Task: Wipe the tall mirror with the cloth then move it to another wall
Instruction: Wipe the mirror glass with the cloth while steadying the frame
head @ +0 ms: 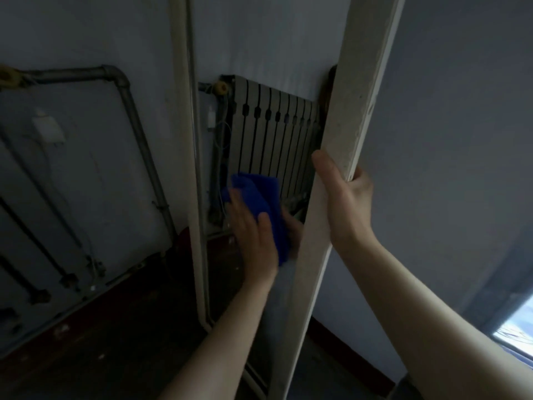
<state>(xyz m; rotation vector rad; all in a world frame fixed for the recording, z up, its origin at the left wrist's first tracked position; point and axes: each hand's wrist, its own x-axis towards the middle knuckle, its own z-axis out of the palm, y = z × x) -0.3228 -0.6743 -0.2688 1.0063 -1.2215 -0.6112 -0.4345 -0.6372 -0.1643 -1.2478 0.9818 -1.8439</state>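
The fingers [239, 206] of the left hand [253, 229] are laid fairly straight on the blue cloth [259, 189], which is pressed flat against the glass of the tall mirror [354, 82]. The mirror's right frame edge is gripped by the curled right hand [346, 197]. Should that 1 grip be loosened under the wiping pressure, the mirror could be tipped, or its foot slid along the floor [115, 327].

Mirror glass [259, 39] above the cloth [259, 194] lies open between its frame rails [186, 140].
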